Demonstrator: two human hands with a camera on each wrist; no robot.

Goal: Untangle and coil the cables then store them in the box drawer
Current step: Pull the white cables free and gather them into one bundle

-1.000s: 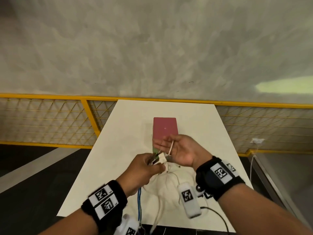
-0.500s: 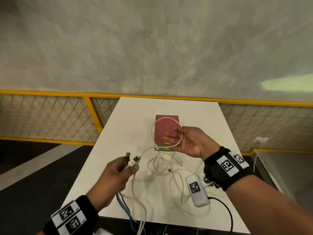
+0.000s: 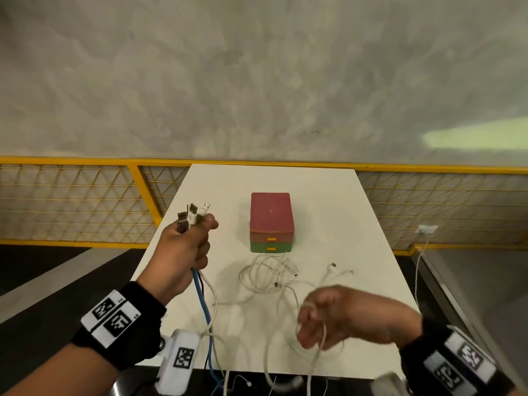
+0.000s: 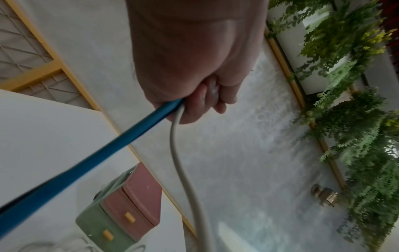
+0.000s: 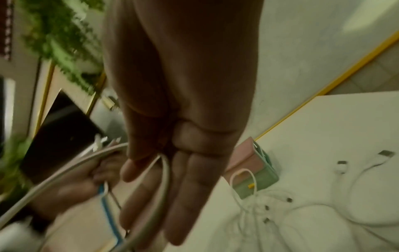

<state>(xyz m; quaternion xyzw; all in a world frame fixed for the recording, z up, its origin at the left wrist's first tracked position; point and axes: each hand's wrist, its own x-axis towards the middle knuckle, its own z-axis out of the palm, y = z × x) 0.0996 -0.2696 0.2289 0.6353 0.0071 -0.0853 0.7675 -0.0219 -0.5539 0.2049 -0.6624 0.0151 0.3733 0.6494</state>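
Nearest the wearer, the right hand (image 3: 340,318) is blurred in the head view; a white cable (image 5: 159,185) loops around its fingers (image 5: 190,196), which lie nearly straight and together in the right wrist view. Whether the thumb pins the cable cannot be told. Both wrists carry black bands with square black-and-white marker tags, and small digits beside the left tag are too small to read.

The left hand (image 3: 183,252) is raised to the left of the right one, fist clamped on a bundle of cables (image 3: 204,290): a blue cable (image 4: 121,136), a white one and a thin dark one hang below the fist toward the table's near edge. Their plugs (image 3: 194,214) stick up above the knuckles, two metal USB ends and a white one.

Just beyond the right hand, between the two hands and further out, a loose tangle of white cables (image 3: 274,275) lies on the white table (image 3: 328,201), with several plug ends spread out to the right of it.

Beyond the tangle, touching its far loops, stands the box (image 3: 271,221), pink above and green below, both drawers closed, each with a small yellow handle; no lettering shows on it.

Past the table runs a yellow-framed mesh railing (image 3: 71,201), then a grey wall. Green ferns (image 4: 356,119) hang at the side in the wrist views
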